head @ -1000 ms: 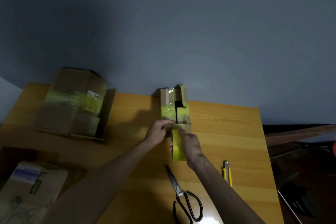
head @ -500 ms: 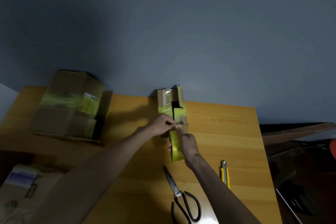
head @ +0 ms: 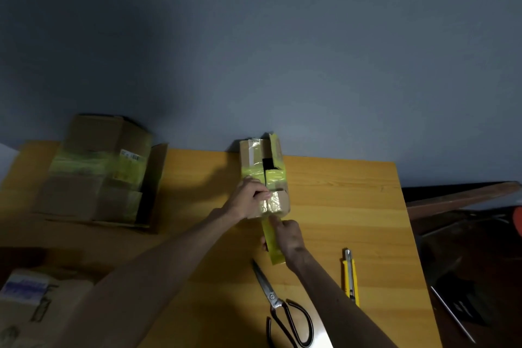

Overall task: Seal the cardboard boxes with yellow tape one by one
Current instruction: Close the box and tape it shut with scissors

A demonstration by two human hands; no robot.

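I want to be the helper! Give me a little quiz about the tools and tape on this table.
1. True or false: the scissors lie on the table and no hand touches them.
2. Fill the gap: the yellow utility knife lies to the ____ of the scissors.
3. What does the right hand hold in its fingers? A) the scissors B) the yellow tape strip that hangs from the small cardboard box C) the utility knife

Key: 1 true; 2 right; 3 B.
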